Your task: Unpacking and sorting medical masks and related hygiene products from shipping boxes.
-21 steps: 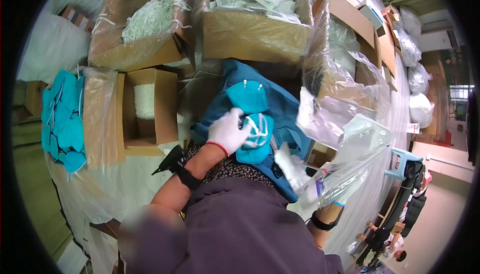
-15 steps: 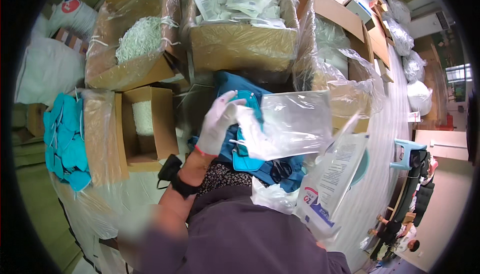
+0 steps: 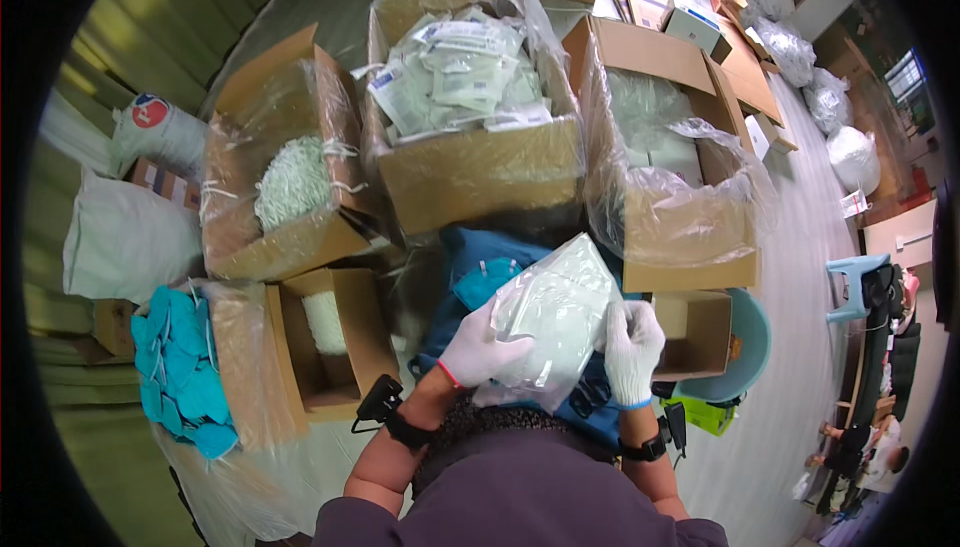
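Over my lap, a clear plastic bag [image 3: 560,307] with a pale flat inside is held tilted, its top leaning right. My left hand [image 3: 487,352], in a white knit glove, grips the bag's left edge between thumb and fingers. On the other side my right hand [image 3: 633,350], gloved too, is closed with fingertips pinched together at the bag's right edge. Just beyond the left hand lies a teal cup-shaped face mask [image 3: 485,282] on blue cloth [image 3: 455,247], partly covered by the bag.
Ahead stand a carton of white straps [image 3: 293,185], a carton of sealed packets [image 3: 460,77] and a plastic-lined carton [image 3: 690,247]. Teal masks [image 3: 185,377] pile at left beside a small carton [image 3: 365,347]. A blue basin [image 3: 750,342] and another small carton [image 3: 700,337] sit at right.
The clear bag, earlier spread flat to the right, is now upright between both hands. My right hand has come into view. The printed packet at right is no longer seen there. The view has shifted.
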Action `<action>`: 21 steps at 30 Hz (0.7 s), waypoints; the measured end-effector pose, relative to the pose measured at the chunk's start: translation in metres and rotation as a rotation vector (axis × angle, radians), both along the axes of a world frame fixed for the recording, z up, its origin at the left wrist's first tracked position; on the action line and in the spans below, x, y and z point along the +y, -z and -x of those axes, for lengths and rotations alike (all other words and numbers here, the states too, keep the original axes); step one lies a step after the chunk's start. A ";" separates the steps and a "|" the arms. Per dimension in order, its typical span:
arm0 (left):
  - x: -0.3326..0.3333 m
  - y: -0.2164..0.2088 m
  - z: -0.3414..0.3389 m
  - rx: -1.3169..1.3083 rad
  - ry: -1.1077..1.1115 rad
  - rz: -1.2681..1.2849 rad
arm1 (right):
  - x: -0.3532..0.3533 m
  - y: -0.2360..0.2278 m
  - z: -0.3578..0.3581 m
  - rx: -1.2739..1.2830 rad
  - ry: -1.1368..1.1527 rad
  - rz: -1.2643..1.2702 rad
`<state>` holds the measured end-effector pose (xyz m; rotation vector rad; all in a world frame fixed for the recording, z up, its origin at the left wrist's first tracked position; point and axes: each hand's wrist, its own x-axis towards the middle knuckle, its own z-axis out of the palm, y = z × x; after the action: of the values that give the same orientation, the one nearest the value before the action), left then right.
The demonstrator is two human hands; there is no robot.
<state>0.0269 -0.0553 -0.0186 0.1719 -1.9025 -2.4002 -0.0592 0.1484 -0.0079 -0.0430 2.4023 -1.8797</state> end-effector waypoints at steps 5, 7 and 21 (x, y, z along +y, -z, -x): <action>-0.019 0.014 0.015 -0.199 0.038 -0.033 | 0.002 -0.006 0.006 -0.221 -0.050 0.169; -0.030 0.011 0.029 -0.209 0.109 -0.022 | 0.004 -0.006 0.008 -0.266 -0.047 0.226; -0.269 -0.020 0.244 0.099 -0.116 0.323 | 0.066 -0.005 0.062 -0.133 0.475 0.361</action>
<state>-0.2175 -0.3239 0.0018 0.1348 -2.1331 -1.9583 -0.1214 0.2148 -0.0029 0.6589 2.0831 -2.3994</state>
